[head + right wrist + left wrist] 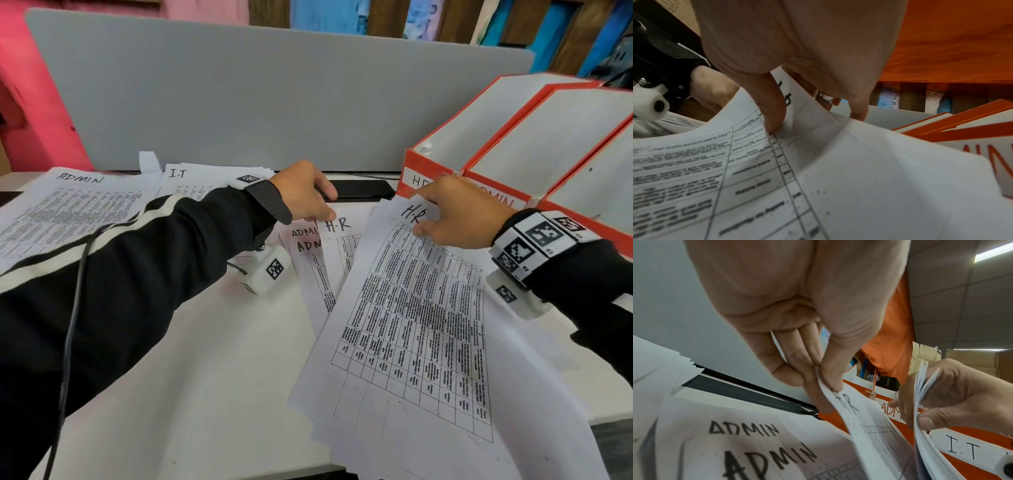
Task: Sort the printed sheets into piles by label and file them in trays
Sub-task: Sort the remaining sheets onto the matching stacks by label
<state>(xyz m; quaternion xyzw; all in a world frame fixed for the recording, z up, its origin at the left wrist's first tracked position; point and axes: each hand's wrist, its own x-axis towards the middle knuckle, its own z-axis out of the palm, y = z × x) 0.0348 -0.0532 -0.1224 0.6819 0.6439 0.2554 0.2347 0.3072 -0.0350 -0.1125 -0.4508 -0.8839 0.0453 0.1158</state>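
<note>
Two hands sorting thin printed sheets on a white surface [205, 359]
The left hand [301, 195] pinches the top edge of one flat H-R sheet [337, 240]; the right hand [455, 219] grips a curling stack of H-R sheets [411, 325] just before three orange-edged trays [496, 144], beside two overlapping ADMIN sheets [305, 253]

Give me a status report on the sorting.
Left hand pinches a white H-R sheet. Right hand grips the H-R stack. Orange HR tray close, unobstructed.
</note>
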